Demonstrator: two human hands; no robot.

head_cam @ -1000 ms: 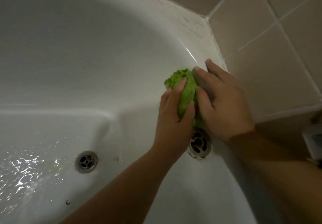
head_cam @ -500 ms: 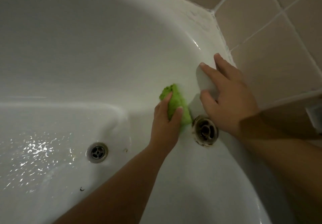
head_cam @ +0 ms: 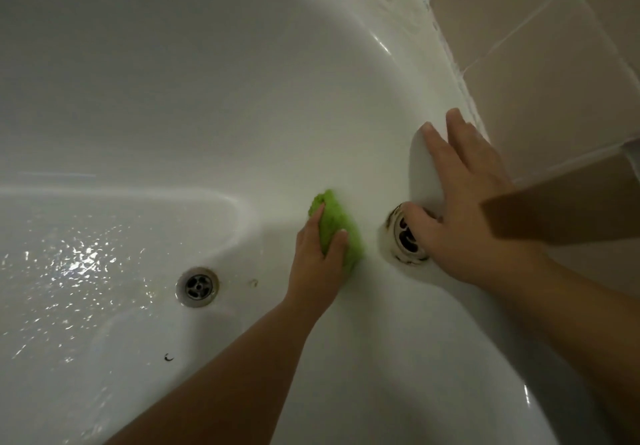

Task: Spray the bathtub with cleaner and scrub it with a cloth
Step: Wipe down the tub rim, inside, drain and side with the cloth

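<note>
The white bathtub (head_cam: 214, 98) fills the head view, its curved inner wall rising toward the tiled corner. My left hand (head_cam: 317, 261) grips a bright green cloth (head_cam: 337, 226) and presses it against the tub wall, just left of the round overflow fitting (head_cam: 403, 235). My right hand (head_cam: 464, 209) lies flat on the tub wall beside the rim, fingers spread, thumb over the overflow fitting, holding nothing. No spray bottle is in view.
The metal floor drain (head_cam: 197, 287) sits at the lower left on the wet, glistening tub floor (head_cam: 79, 264). A small dark speck (head_cam: 168, 357) lies below it. Beige wall tiles (head_cam: 540, 74) border the tub rim at the upper right.
My left hand has carried the green cloth down and left along the tub wall, away from my right hand. My right hand let go of the cloth and now rests flat by the overflow.
</note>
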